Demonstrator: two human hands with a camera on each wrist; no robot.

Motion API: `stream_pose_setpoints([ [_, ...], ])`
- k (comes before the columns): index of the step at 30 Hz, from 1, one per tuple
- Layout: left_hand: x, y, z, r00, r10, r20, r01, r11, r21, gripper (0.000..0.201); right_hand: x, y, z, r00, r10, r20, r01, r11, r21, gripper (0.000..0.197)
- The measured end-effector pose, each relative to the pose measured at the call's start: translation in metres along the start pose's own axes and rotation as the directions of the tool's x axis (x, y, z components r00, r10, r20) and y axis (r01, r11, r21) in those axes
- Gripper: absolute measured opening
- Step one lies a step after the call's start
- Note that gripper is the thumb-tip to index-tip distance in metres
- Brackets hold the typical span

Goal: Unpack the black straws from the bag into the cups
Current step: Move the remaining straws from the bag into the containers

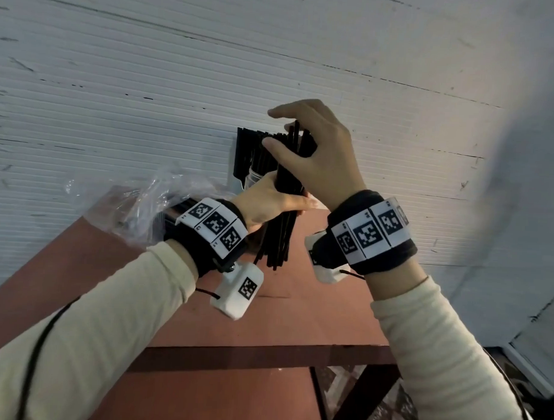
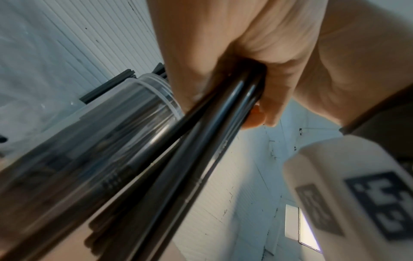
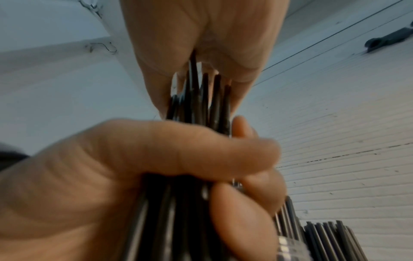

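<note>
A bundle of black straws (image 1: pixel 282 241) stands upright above the red-brown table (image 1: pixel 313 311). My left hand (image 1: pixel 269 203) grips the bundle round its middle. My right hand (image 1: pixel 321 155) is at the top ends, thumb and fingers pinching the straws, index finger stretched out above. In the right wrist view the straw tips (image 3: pixel 196 98) run up between the right hand's fingers (image 3: pixel 201 35), with the left hand (image 3: pixel 134 159) wrapped below. Just behind the bundle stands a clear cup (image 1: pixel 253 177) (image 2: pixel 138 109) holding several black straws (image 1: pixel 248 146). The left hand (image 2: pixel 223 53) holds the bundle (image 2: pixel 201 150) beside the cup's rim.
A crumpled clear plastic bag (image 1: pixel 138 202) lies on the table's far left corner, with dark straws inside. A white ribbed wall (image 1: pixel 274 68) rises right behind the table. More straws in a cup (image 3: pixel 324 236) show low in the right wrist view.
</note>
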State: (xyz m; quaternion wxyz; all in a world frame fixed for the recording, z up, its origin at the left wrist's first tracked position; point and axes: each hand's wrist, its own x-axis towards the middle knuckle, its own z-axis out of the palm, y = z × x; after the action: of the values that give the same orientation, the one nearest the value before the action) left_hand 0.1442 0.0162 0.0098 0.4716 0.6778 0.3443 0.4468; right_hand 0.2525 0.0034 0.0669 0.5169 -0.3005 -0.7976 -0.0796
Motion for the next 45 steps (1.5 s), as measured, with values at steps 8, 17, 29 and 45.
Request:
stream_pose_setpoints([
  [8,-0.002,-0.040,0.005,0.946,-0.239,0.218,0.201,0.963,0.181,0.016,-0.031,0.016,0.005,0.922,0.122,0.367,-0.065,0.984,-0.163,0.020],
  [17,0.008,-0.047,0.015,0.948,-0.293,0.121,0.277,0.951,0.135,0.012,-0.032,0.025,-0.002,0.914,0.209,0.348,-0.140,0.967,-0.211,0.013],
  [29,0.004,-0.046,0.008,0.964,-0.252,0.083,0.235,0.957,0.170,0.038,-0.038,0.022,-0.019,0.963,0.216,0.160,-0.199,0.973,-0.118,0.072],
  [45,-0.013,-0.012,-0.013,0.982,0.004,0.187,-0.013,0.999,0.048,0.034,-0.026,0.018,-0.004,0.886,0.248,0.392,-0.382,0.868,0.316,0.008],
])
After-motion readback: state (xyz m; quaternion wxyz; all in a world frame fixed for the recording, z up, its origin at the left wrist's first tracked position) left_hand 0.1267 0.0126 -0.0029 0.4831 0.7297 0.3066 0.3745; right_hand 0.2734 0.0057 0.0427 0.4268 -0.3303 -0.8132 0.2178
